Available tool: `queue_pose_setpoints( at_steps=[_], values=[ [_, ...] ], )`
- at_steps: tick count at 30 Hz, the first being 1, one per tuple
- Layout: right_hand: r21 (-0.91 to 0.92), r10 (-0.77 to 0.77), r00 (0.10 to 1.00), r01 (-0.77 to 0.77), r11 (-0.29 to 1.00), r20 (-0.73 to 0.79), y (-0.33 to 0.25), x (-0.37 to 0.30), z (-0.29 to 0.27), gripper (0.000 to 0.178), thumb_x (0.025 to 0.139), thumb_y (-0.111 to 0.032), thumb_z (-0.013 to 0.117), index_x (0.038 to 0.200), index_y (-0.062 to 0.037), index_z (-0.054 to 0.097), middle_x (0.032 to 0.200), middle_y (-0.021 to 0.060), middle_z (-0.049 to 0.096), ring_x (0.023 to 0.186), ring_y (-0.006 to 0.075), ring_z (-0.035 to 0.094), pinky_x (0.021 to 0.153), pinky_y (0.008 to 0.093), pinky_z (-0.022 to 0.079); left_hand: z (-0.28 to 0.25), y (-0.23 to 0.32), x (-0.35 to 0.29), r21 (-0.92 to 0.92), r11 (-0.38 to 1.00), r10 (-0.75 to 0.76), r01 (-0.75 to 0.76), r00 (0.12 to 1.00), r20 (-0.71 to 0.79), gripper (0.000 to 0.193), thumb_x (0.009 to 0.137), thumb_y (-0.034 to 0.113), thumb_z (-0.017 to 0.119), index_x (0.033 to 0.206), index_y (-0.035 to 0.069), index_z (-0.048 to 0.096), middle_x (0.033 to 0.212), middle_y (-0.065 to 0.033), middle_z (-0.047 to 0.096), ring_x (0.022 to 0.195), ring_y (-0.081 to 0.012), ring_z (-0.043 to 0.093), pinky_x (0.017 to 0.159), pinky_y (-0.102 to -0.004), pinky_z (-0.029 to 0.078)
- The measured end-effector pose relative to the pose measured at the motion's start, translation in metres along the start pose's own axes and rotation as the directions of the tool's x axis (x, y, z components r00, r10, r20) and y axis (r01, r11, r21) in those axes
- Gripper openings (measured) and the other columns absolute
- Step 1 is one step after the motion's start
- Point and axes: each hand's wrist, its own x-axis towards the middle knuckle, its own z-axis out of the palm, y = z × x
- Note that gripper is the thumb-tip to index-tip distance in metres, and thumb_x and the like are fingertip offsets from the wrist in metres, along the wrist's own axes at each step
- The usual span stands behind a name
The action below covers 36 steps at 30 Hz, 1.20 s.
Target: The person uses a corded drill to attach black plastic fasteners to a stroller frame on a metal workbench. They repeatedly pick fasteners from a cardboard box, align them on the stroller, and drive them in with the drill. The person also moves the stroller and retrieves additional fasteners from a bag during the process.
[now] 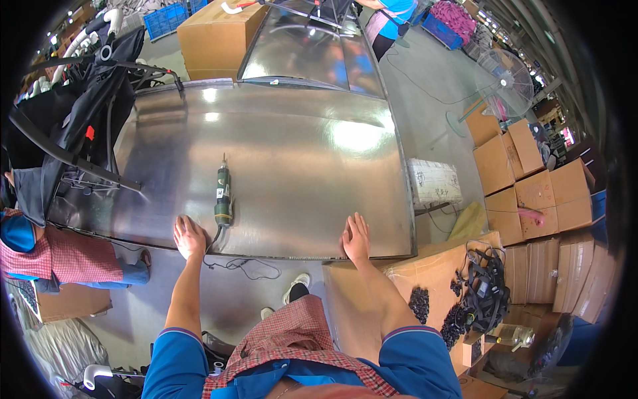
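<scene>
My left hand [190, 238] lies flat on the near edge of a shiny metal-topped table [299, 179], fingers stretched out and holding nothing. Farther right along the same edge, my right hand [356, 238] also rests open, its fingers pointing away from me. A green electric screwdriver [222, 197] lies on the tabletop just right of my left hand, bit pointing to the far side. Its black cord [247, 267] runs over the near edge and hangs below. On the table's left part stands a black stroller frame with fabric [73, 126].
A co-worker in a checked apron [80, 258] is at the left. At right stand a cardboard-topped surface [392, 282] with black small parts [454, 326] and black straps [485, 286], a white box [434, 181], stacked cartons [535, 199] and a fan [504, 83]. Another metal table [299, 50] adjoins the far side.
</scene>
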Motion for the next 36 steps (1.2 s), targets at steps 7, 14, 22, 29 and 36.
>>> queue_pose_setpoints(
  at_steps=[7, 14, 22, 29, 36],
  values=[
    [-0.003, 0.003, 1.000, -0.003, 1.000, 0.002, 0.0003, 0.0009, 0.0008, 0.048, 0.088, -0.022, 0.055, 0.135, -0.0139, 0.051, 0.151, 0.0084, 0.036, 0.139, 0.0276, 0.033, 0.116, 0.0445, 0.025, 0.0030, -0.0003, 0.0007, 0.004, 1.000, -0.007, 0.007, 1.000, 0.002, 0.051, 0.091, 0.028, 0.051, 0.138, 0.010, 0.043, 0.145, -0.0131, 0.039, 0.134, -0.0331, 0.036, 0.110, -0.0439, 0.031],
    [-0.013, -0.005, 1.000, 0.005, 1.000, -0.003, -0.0001, 0.0015, 0.0018, 0.047, 0.088, -0.022, 0.055, 0.134, -0.0137, 0.052, 0.151, 0.0087, 0.036, 0.139, 0.0279, 0.033, 0.115, 0.0443, 0.026, 0.0042, -0.0016, 0.0011, -0.005, 1.000, -0.006, 0.006, 1.000, -0.005, 0.050, 0.091, 0.028, 0.051, 0.138, 0.011, 0.044, 0.146, -0.0123, 0.038, 0.135, -0.0328, 0.034, 0.110, -0.0438, 0.030],
    [-0.015, -0.002, 1.000, 0.002, 1.000, 0.004, 0.0011, 0.0019, 0.0002, 0.047, 0.088, -0.022, 0.055, 0.135, -0.0138, 0.051, 0.151, 0.0086, 0.036, 0.139, 0.0274, 0.033, 0.115, 0.0441, 0.026, 0.0026, 0.0007, 0.0009, -0.002, 1.000, -0.014, 0.014, 1.000, 0.003, 0.051, 0.091, 0.029, 0.051, 0.138, 0.011, 0.044, 0.145, -0.0126, 0.040, 0.134, -0.0325, 0.035, 0.110, -0.0438, 0.030],
    [0.007, -0.007, 1.000, 0.007, 1.000, -0.001, -0.0001, 0.0015, 0.0003, 0.047, 0.088, -0.022, 0.055, 0.134, -0.0129, 0.051, 0.150, 0.0096, 0.037, 0.139, 0.0284, 0.032, 0.115, 0.0443, 0.025, 0.0036, -0.0016, 0.0011, 0.001, 1.000, -0.011, 0.011, 1.000, -0.010, 0.051, 0.090, 0.029, 0.052, 0.137, 0.010, 0.044, 0.144, -0.0133, 0.041, 0.133, -0.0332, 0.037, 0.110, -0.0437, 0.031],
    [0.008, -0.017, 1.000, 0.017, 1.000, -0.007, 0.0022, 0.0005, 0.0031, 0.047, 0.087, -0.021, 0.055, 0.134, -0.0123, 0.052, 0.150, 0.0105, 0.037, 0.138, 0.0298, 0.033, 0.115, 0.0447, 0.025, 0.0049, -0.0032, -0.0001, -0.021, 1.000, 0.008, -0.009, 0.999, -0.045, 0.051, 0.089, 0.027, 0.054, 0.136, 0.010, 0.045, 0.142, -0.0139, 0.042, 0.132, -0.0334, 0.038, 0.109, -0.0442, 0.032]
  ],
)
